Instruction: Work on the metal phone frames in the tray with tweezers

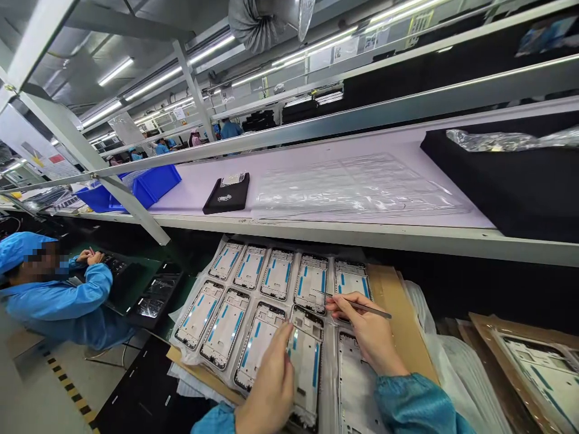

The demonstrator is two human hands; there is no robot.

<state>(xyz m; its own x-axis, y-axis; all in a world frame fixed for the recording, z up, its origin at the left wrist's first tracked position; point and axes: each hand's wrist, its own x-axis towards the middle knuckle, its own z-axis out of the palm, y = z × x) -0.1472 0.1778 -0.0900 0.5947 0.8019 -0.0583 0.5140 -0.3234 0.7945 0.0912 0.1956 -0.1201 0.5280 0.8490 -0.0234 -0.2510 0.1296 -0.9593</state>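
The right hand [367, 333] hovers over phone frames [275, 274] beside a conveyor [190, 194].

right hand [368, 331]: bare, no ring or band visible | right sleeve [416, 402]: glossy teal-blue smock fabric, loose, creased, gathered into a cuff just behind right hand | left hand [271, 386]: bare | left sleeve [213, 420]: same teal-blue fabric, far left of right hand
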